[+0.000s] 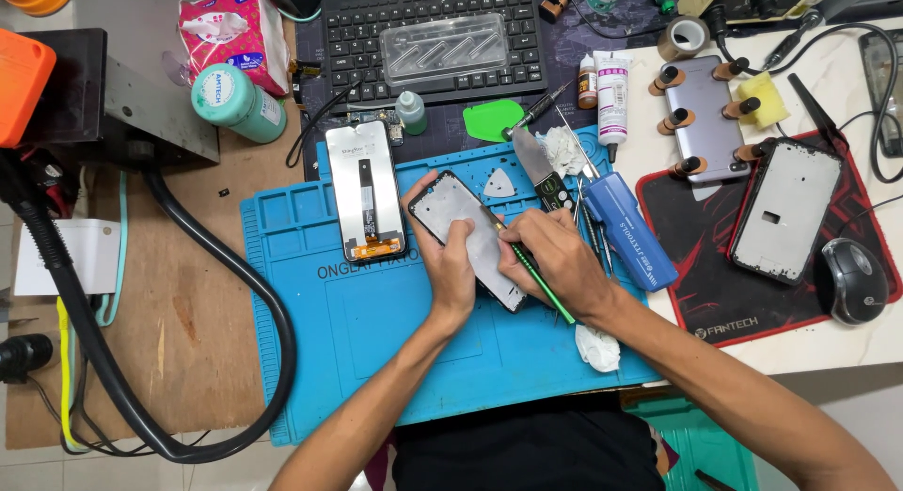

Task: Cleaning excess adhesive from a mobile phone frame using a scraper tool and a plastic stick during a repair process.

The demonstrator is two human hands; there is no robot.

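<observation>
black keyboard (433, 25), computer mouse (851, 279), tissue pack (235, 35), blue mat (357, 322)

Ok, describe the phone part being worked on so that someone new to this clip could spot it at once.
Start at the blue work mat in the middle of the bench. Near its upper middle the left hand steadies a black-rimmed phone frame, tilted, while the right hand holds a green-handled tool to it. The loose screen beside it lies flat and untouched.
</observation>
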